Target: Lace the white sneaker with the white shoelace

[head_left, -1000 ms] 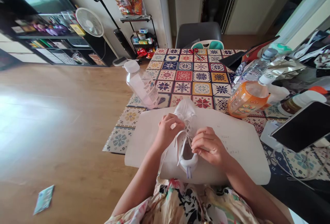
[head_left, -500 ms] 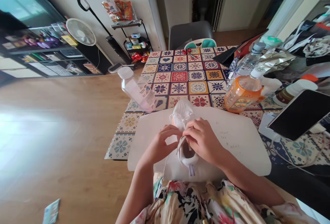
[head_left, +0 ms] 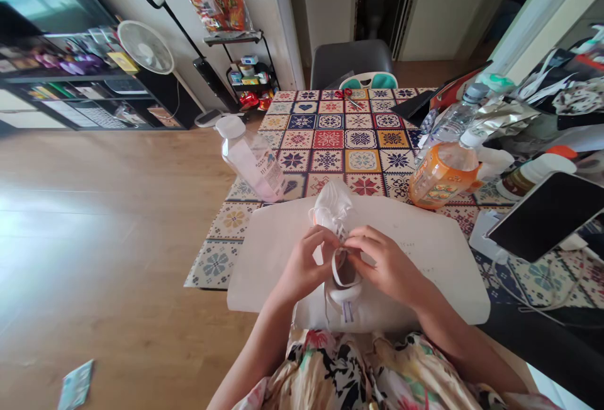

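Observation:
A white sneaker (head_left: 333,199) lies on a white sheet (head_left: 268,240), its toe pointing away from me and its heel close to my body. Over the shoe's opening hangs a loop of white shoelace (head_left: 335,266). My left hand (head_left: 307,264) pinches the lace at the left of the upper opening. From the other side, my right hand (head_left: 387,266) pinches it too, and the fingertips of both hands nearly meet. The fingers hide part of the lacing and the exact grip.
A bottle of pink liquid (head_left: 252,161) stands beyond the sheet at left, an orange-labelled bottle (head_left: 443,174) at right. A phone (head_left: 550,215) is propped at the right with cables near it. Red-handled scissors (head_left: 346,95) lie at the far end of the patterned table (head_left: 328,139).
My left hand has moved right, closer to my right hand. The lace now forms a rounder loop over the shoe's opening. The view has shifted slightly.

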Demonstrator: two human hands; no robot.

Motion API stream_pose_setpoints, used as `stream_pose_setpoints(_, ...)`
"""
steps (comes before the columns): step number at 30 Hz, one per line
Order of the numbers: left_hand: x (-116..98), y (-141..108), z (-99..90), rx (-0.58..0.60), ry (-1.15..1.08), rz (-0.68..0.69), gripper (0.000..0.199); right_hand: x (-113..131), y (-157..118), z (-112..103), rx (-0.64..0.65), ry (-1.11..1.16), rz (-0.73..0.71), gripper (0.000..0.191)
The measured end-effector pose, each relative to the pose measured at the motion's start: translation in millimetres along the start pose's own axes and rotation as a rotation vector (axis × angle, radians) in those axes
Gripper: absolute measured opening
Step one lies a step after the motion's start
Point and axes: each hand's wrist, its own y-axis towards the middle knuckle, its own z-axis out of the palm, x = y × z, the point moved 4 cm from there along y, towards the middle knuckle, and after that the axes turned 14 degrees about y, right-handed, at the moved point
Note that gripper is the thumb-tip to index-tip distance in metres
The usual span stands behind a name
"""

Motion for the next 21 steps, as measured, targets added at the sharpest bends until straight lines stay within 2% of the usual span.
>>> stream_pose_setpoints(5, 2.4, 0.8, 8.5, 0.012, -0.059, 0.022, 0.024, -2.4, 3.5, 10.3, -0.05, -0.071, -0.041, 0.012)
stream_pose_setpoints(11, 14.6, 0.5, 9.5, 0.013, -0.251, -0.057, 0.038, -12.0, 5.8, 10.8, -0.015, 0.129, 0.019, 0.008)
stream_pose_setpoints(13, 19.6, 0.2, 9.9, 0.004, -0.372, -0.123, 0.038, -17.6, 5.4, 9.7, 0.003, 0.258, 0.054, 0.011)
stream_pose_setpoints(16, 28.9, -0.3, 7.0, -0.061, -0.6, -0.247, 0.038, -27.8, 2.9, 6.7, -0.021, 0.577, 0.164, 0.024)
stream_pose_setpoints(19, 43.4, -2.4, -4.7, -0.187, -0.81, -0.392, 0.034, -35.5, -2.8, -2.9, -0.169, 0.884, 0.227, 0.031)
stream_pose_setpoints(21, 56.4, -6.0, -16.7, -0.267, -0.936, -0.475, 0.031, -38.5, -8.6, -14.4, -0.29, 0.994, 0.229, 0.034)
